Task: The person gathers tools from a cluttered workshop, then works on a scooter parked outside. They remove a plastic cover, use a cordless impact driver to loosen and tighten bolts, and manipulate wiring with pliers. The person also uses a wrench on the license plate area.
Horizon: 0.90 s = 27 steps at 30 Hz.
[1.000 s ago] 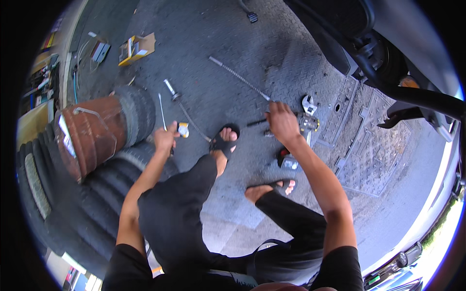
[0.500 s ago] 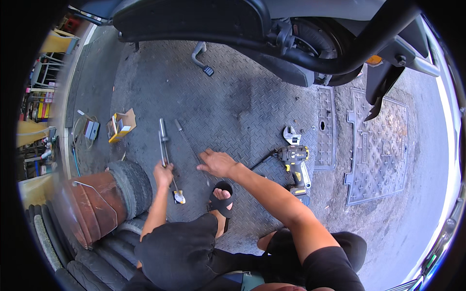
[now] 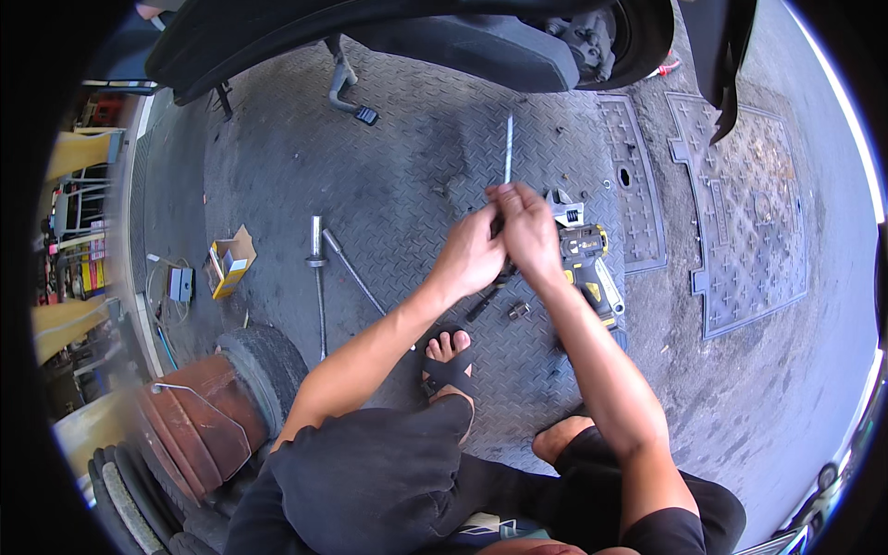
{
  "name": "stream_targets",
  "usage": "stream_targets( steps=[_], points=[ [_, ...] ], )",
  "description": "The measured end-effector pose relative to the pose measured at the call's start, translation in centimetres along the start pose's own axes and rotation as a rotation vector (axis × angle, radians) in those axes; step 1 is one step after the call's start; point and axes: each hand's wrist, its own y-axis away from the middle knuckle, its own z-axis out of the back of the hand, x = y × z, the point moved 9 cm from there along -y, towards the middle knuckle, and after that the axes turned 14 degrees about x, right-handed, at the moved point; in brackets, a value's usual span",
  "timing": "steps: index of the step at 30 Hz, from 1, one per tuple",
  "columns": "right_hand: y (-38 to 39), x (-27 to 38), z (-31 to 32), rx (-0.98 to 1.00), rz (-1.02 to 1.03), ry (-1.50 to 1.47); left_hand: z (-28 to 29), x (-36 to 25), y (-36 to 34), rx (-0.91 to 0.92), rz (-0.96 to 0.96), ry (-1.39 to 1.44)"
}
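My left hand [image 3: 467, 252] and my right hand [image 3: 532, 231] are together over the metal floor, fingers closed. A thin, bright metal rod [image 3: 509, 148] sticks out of them, pointing away from me. Its held end is hidden by my fingers, so I cannot tell its kind. Right beside my right hand lie an adjustable wrench [image 3: 568, 213] and a black-and-yellow cordless power tool [image 3: 583, 245]. A small metal socket [image 3: 520, 312] and a dark bar [image 3: 485, 303] rest below my hands. To the left lie a T-shaped metal tool [image 3: 316, 250] and a slim rod with a thicker end [image 3: 351, 268].
A scooter [image 3: 462, 55] stands across the far side, its kickstand pedal [image 3: 366, 116] low over the plate. An open yellow box [image 3: 231, 264], a rusty bucket [image 3: 190, 425] and a tyre [image 3: 264, 370] are at left. A manhole cover [image 3: 754, 222] lies at right.
My left hand has let go of the T-shaped tool and moved right to meet my right hand, which has also gone right and farther away. A thin rod now shows in them. The view has shifted.
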Motion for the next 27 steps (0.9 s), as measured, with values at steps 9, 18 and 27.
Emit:
stream_targets(
  steps=[9,18,27],
  points=[
    [0.7,2.1,4.0,0.042,-0.116,-0.120,5.9,-4.5,-5.8,-0.149,-0.109,0.285],
    [0.3,1.7,2.2,0.160,-0.138,-0.660,2.9,-5.3,-10.4,-0.015,-0.052,0.497],
    [-0.4,2.4,2.6,0.195,-0.114,-0.760,3.0,-5.6,-11.6,-0.065,-0.085,0.580]
  ],
)
